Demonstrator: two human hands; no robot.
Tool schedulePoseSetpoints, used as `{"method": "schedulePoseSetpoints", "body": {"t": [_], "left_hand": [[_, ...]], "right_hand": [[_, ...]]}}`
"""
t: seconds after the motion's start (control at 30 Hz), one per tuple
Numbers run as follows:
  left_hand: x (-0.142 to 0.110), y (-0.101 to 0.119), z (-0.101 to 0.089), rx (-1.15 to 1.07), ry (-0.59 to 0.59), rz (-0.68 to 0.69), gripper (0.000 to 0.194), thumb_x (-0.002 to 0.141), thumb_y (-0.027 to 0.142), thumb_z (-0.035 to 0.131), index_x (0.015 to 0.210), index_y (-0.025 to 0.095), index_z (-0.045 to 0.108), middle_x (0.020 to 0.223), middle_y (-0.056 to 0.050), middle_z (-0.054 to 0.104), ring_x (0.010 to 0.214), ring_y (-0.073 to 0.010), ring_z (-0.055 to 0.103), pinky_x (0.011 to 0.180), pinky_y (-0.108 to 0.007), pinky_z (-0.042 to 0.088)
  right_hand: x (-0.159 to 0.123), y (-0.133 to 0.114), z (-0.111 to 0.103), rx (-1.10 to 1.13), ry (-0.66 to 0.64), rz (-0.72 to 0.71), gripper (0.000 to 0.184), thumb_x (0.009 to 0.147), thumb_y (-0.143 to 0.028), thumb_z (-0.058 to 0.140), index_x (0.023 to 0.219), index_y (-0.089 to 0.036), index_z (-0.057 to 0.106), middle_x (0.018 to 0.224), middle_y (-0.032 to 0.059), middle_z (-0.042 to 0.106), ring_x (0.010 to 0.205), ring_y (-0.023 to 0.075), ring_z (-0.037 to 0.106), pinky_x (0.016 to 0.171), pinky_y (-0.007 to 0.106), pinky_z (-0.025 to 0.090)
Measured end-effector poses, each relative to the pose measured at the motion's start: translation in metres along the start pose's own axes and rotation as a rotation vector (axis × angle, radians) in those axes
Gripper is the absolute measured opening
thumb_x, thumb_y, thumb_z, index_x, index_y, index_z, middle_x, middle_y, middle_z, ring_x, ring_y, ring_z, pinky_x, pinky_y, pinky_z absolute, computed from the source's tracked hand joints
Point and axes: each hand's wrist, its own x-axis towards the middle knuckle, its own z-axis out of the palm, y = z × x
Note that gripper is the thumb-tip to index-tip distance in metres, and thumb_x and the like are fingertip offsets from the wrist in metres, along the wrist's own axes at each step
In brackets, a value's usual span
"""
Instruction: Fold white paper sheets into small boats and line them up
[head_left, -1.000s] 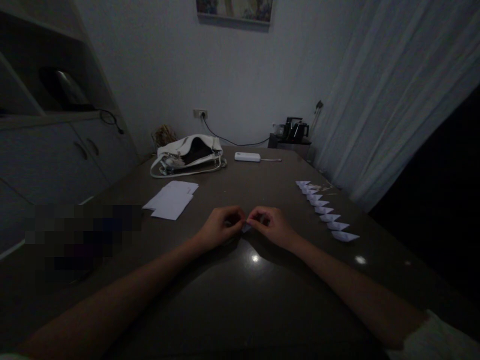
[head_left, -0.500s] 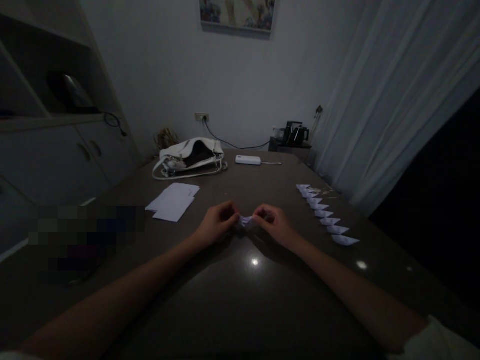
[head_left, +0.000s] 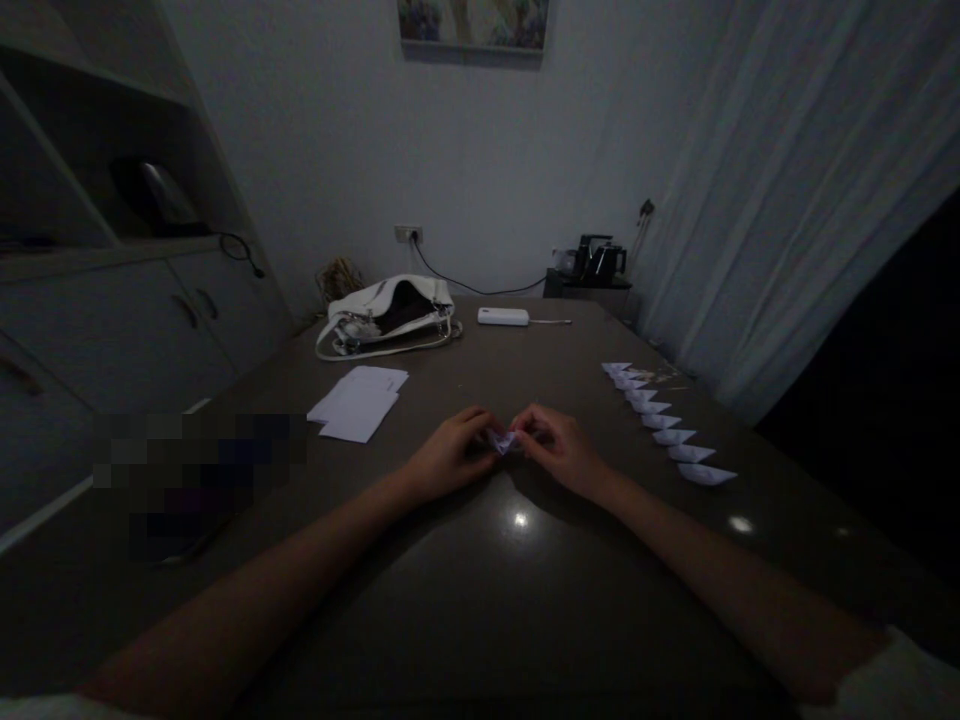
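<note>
Between my hands, just above the dark table [head_left: 480,590], is a small folded white paper [head_left: 504,441], partly covered by my fingers. My left hand [head_left: 459,452] pinches its left side and my right hand [head_left: 559,447] pinches its right side. The paper shows a V-like shape in the middle. To the right, a row of several folded paper boats [head_left: 675,437] runs toward the far edge. A small stack of white paper sheets [head_left: 364,405] lies to the left of my hands.
A white handbag [head_left: 394,310] lies open at the back left. Right of it is a white power strip-like device [head_left: 503,317] with a short cord. A blurred-out patch [head_left: 199,485] covers something at the left. Black kettles [head_left: 602,262] stand beyond the table, beside a pale curtain [head_left: 712,220].
My hands have drawn slightly closer together around the folded paper, and its V shape shows more. The whole view has shifted a little.
</note>
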Motion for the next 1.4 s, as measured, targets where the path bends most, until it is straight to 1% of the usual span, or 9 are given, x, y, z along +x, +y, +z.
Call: {"method": "schedulePoseSetpoints", "body": {"t": [0.17, 0.33, 0.53, 0.7, 0.8, 0.93, 1.13, 1.23, 1.4], "left_hand": [[0.0009, -0.0051, -0.0001, 0.043, -0.023, -0.025, 0.015, 0.08, 0.028, 0.062, 0.086, 0.015, 0.059, 0.088, -0.004, 0.06, 0.078, -0.0148, 0.057, 0.07, -0.025, 0.045], [0.0021, -0.0051, -0.0014, 0.008, 0.024, -0.063, 0.017, 0.082, 0.032, 0.06, 0.084, 0.014, 0.06, 0.081, -0.003, 0.062, 0.073, -0.0136, 0.057, 0.066, -0.023, 0.043], [0.0012, -0.0043, 0.0018, -0.178, 0.049, -0.153, 0.018, 0.08, 0.03, 0.06, 0.076, 0.013, 0.057, 0.081, -0.004, 0.064, 0.075, -0.0147, 0.06, 0.069, -0.024, 0.046], [0.0004, -0.0031, 0.0058, -0.339, 0.045, -0.217, 0.022, 0.08, 0.034, 0.061, 0.074, 0.013, 0.054, 0.084, -0.005, 0.065, 0.078, -0.0155, 0.061, 0.073, -0.026, 0.048], [0.0001, -0.0029, 0.0053, -0.29, 0.02, -0.184, 0.025, 0.081, 0.035, 0.059, 0.069, 0.014, 0.053, 0.077, -0.003, 0.062, 0.073, -0.0138, 0.059, 0.07, -0.024, 0.046], [0.0001, -0.0041, 0.0032, -0.161, 0.042, -0.115, 0.021, 0.082, 0.029, 0.058, 0.068, 0.014, 0.054, 0.072, -0.001, 0.059, 0.069, -0.0122, 0.057, 0.065, -0.021, 0.043], [-0.0001, -0.0008, 0.0025, 0.035, -0.036, -0.044, 0.013, 0.08, 0.024, 0.058, 0.071, 0.014, 0.056, 0.078, -0.003, 0.06, 0.071, -0.0134, 0.056, 0.065, -0.022, 0.041], [-0.0008, 0.0015, 0.0019, 0.051, -0.046, -0.035, 0.01, 0.08, 0.024, 0.059, 0.08, 0.014, 0.059, 0.081, -0.004, 0.061, 0.074, -0.0142, 0.056, 0.066, -0.023, 0.042], [0.0, 0.0017, -0.001, 0.001, -0.044, -0.024, 0.011, 0.081, 0.025, 0.059, 0.087, 0.016, 0.061, 0.085, -0.003, 0.062, 0.077, -0.0146, 0.058, 0.069, -0.023, 0.043]], "right_hand": [[0.0003, -0.0008, 0.0008, 0.065, 0.022, 0.019, 0.009, 0.086, -0.026, 0.052, 0.083, -0.018, 0.054, 0.077, 0.0027, 0.058, 0.068, 0.0134, 0.058, 0.061, 0.025, 0.046], [0.0009, 0.0026, 0.0028, 0.217, 0.06, 0.093, 0.012, 0.085, -0.03, 0.054, 0.082, -0.018, 0.052, 0.078, 0.0015, 0.058, 0.062, 0.0113, 0.058, 0.059, 0.025, 0.047], [0.0035, 0.0044, 0.0052, 0.315, 0.1, 0.115, 0.015, 0.083, -0.031, 0.056, 0.079, -0.018, 0.052, 0.081, 0.002, 0.058, 0.065, 0.0114, 0.057, 0.061, 0.025, 0.046], [0.0028, 0.0029, 0.0042, 0.36, 0.055, 0.142, 0.018, 0.084, -0.035, 0.055, 0.08, -0.019, 0.049, 0.086, 0.0035, 0.059, 0.069, 0.0121, 0.058, 0.065, 0.026, 0.048], [0.0008, 0.003, 0.0048, 0.345, -0.041, 0.148, 0.018, 0.083, -0.034, 0.057, 0.091, -0.02, 0.049, 0.094, 0.0046, 0.06, 0.076, 0.0133, 0.06, 0.068, 0.027, 0.05], [-0.0009, 0.0052, 0.0065, 0.263, -0.13, 0.107, 0.033, 0.08, -0.029, 0.064, 0.109, -0.021, 0.051, 0.102, 0.0061, 0.062, 0.087, 0.0159, 0.061, 0.075, 0.03, 0.049], [-0.0011, 0.0038, 0.0044, 0.176, -0.13, 0.108, 0.027, 0.077, -0.03, 0.067, 0.099, -0.019, 0.055, 0.089, 0.0033, 0.062, 0.075, 0.0139, 0.059, 0.067, 0.027, 0.048], [-0.001, 0.0017, 0.0029, 0.145, -0.142, 0.109, 0.022, 0.077, -0.032, 0.067, 0.09, -0.019, 0.055, 0.08, 0.0004, 0.059, 0.069, 0.0121, 0.057, 0.063, 0.025, 0.046], [-0.0001, 0.0046, 0.0025, 0.166, -0.135, 0.112, 0.024, 0.077, -0.036, 0.067, 0.086, -0.018, 0.054, 0.082, 0.0008, 0.058, 0.071, 0.0123, 0.057, 0.064, 0.025, 0.046]]}}
